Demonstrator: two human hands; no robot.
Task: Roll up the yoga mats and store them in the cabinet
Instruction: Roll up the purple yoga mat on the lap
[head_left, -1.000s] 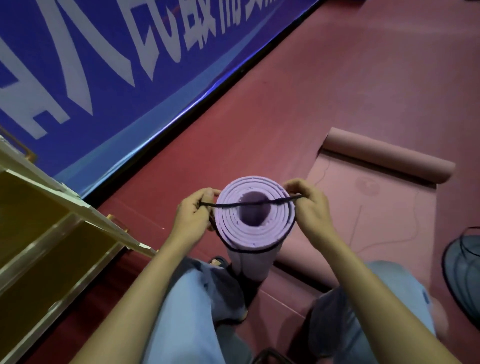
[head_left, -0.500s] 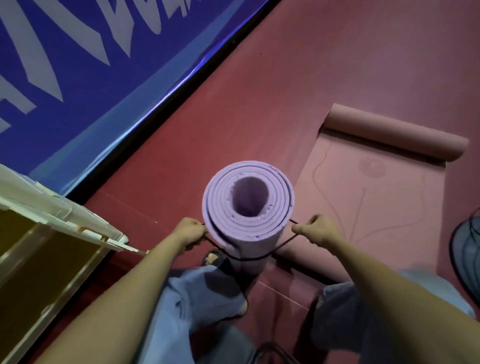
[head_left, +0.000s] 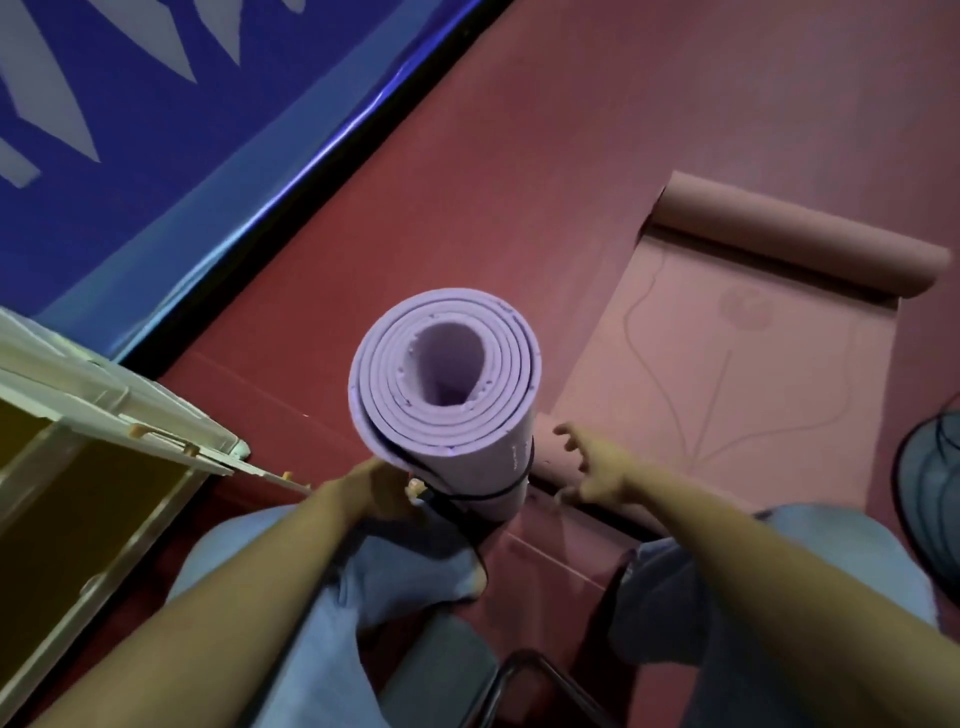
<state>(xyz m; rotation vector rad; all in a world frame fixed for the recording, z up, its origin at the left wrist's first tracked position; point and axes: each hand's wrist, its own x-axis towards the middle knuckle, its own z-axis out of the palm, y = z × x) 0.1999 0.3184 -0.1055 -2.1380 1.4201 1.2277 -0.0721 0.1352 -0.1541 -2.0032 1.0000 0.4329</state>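
A person crouches in pale blue trousers (head_left: 395, 582) with both bare forearms reaching forward. The left hand (head_left: 374, 491) sits at the lower left side of the rolled purple mat (head_left: 447, 410), fingers curled in against it, seemingly around the black strap (head_left: 485, 496) where it meets the roll; the exact pinch is hidden. The right hand (head_left: 592, 462) hangs free just right of the roll, its fingers (head_left: 566, 434) spread and loose, holding nothing. The purple mat stands upright on end between the knees, its spiral end facing the camera, with the black strap looped round its lower body.

To the left stands the cabinet (head_left: 104, 467), a pale-framed unit with yellowish compartments; what shows of them holds nothing. Its white corner lies near the left hand. Just beyond the right hand a pink mat (head_left: 727, 364) lies flat on the red floor (head_left: 519, 182), its far end curled into a roll. A dark round object (head_left: 930, 483) cuts in at the right edge. A blue banner (head_left: 156, 130) with white lettering runs along the floor's far left.

Half a second ago both hands pulled the strap taut on either side of the roll; since then the right hand has let go and opened
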